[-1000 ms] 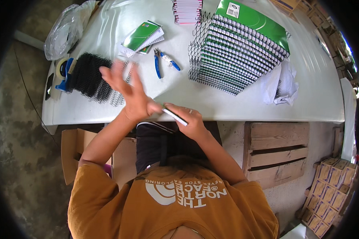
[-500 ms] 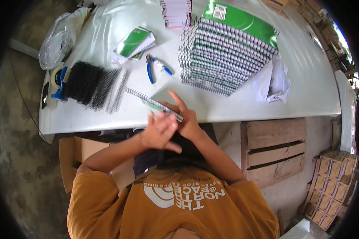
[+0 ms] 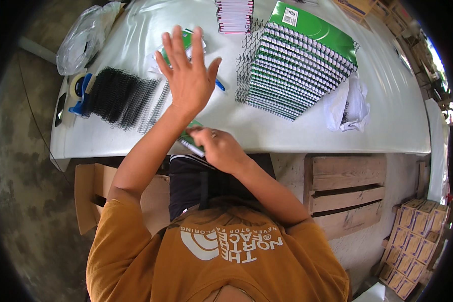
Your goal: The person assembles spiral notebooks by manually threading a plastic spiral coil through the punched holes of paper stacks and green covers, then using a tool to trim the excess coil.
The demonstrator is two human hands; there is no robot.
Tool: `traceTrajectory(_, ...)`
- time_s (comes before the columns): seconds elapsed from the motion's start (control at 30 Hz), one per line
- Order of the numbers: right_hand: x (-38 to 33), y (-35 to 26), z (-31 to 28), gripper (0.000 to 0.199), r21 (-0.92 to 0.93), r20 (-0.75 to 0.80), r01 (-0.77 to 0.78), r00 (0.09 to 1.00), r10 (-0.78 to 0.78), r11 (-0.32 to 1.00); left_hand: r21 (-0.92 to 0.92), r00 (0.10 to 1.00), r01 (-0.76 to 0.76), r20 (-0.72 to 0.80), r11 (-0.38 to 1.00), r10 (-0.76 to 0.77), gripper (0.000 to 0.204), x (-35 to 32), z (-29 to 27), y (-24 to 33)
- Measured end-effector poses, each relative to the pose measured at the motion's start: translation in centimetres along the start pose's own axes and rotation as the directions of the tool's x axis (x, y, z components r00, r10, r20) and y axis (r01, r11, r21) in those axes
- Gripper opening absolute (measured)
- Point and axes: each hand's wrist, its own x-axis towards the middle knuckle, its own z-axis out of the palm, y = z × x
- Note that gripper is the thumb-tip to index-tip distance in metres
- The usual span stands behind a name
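Observation:
My left hand (image 3: 189,75) is stretched out over the table with its fingers spread, and nothing is in it. Beneath and around its fingers lie small loose green notebooks (image 3: 187,40), partly covered by the hand. Next to its thumb a blue tool handle (image 3: 220,85) shows; the rest of that tool is hidden. At the table's near edge my right hand (image 3: 220,149) is closed around a small green notebook (image 3: 190,143), held tilted. My left forearm covers part of this notebook. A row of black wire spirals (image 3: 118,95) lies left of my left forearm.
A tall stack of spiral-bound green notebooks (image 3: 299,70) stands right of centre, with a white plastic bag (image 3: 355,108) beside it. Pink-edged notebooks (image 3: 234,16) are piled at the back. A blue tape dispenser (image 3: 80,95) sits at left. Below is an open cardboard box (image 3: 88,196).
My left hand has left the notebook and reached forward over the loose notebooks and pliers. My right hand has moved slightly left and turned the notebook, still holding it.

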Motion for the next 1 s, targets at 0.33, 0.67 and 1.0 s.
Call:
traceTrajectory(0.33, -0.7, 3.5, -3.5, 0.013, 0.631, 0.054, -0.277, 0.947, 0.315, 0.725, -0.526, 0.943, -0.134, 0.191, 0.84, 0.271, 0.03, -5.3, -1.1, 0.1)
traceTrajectory(0.67, -1.5, 2.5, -3.0, 0.036, 0.116, 0.045, -0.209, 0.978, 0.205, 0.971, -0.404, 0.821, 0.291, 0.571, 0.867, -0.01, 0.021, -3.1, -2.7, 1.0)
traceTrajectory(1.0, -1.1, 1.9, -3.3, 0.031, 0.312, 0.094, -0.439, 0.897, 0.432, 0.843, -0.412, 0.956, -0.254, -0.246, 0.875, 0.161, 0.063, -0.2, -2.5, -0.1)
